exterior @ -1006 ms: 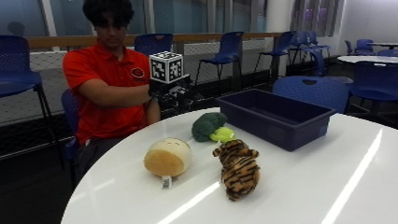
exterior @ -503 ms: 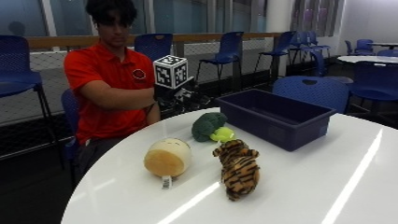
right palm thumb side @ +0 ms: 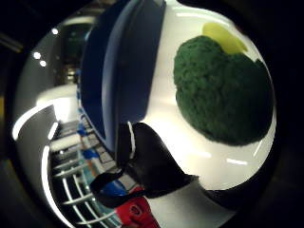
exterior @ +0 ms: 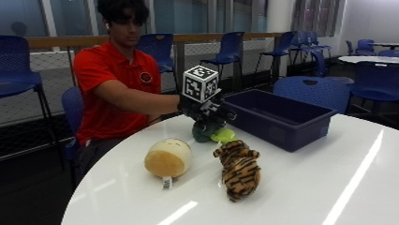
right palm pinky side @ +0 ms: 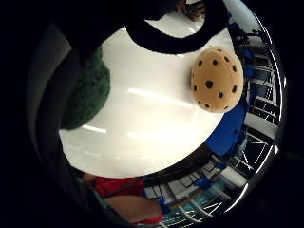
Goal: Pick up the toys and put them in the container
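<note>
Toys lie on the round glossy white table [exterior: 299, 187]: a dark green plush broccoli with a lime-green stalk [exterior: 210, 133], a round tan plush ball with dark spots [exterior: 167, 158] and a striped orange-and-black plush tiger [exterior: 239, 169]. The broccoli sits just beside the near wall of the rectangular dark blue plastic container [exterior: 280, 118], its lime stalk pointing toward the tiger. The tiger lies stretched out, its long axis running from the broccoli toward the table's near edge. A small white tag [exterior: 166, 183] hangs from the ball; its print is too small to read. The black-gloved right hand [exterior: 204, 111] hovers directly over the broccoli; whether its fingers are spread or curled cannot be told. In the thumb-side palm view the broccoli [right palm thumb side: 222, 92] fills much of the picture beside the container [right palm thumb side: 124, 71]. The little-finger-side view shows the spotted ball [right palm pinky side: 216, 79] apart from the broccoli [right palm pinky side: 88, 92].
</note>
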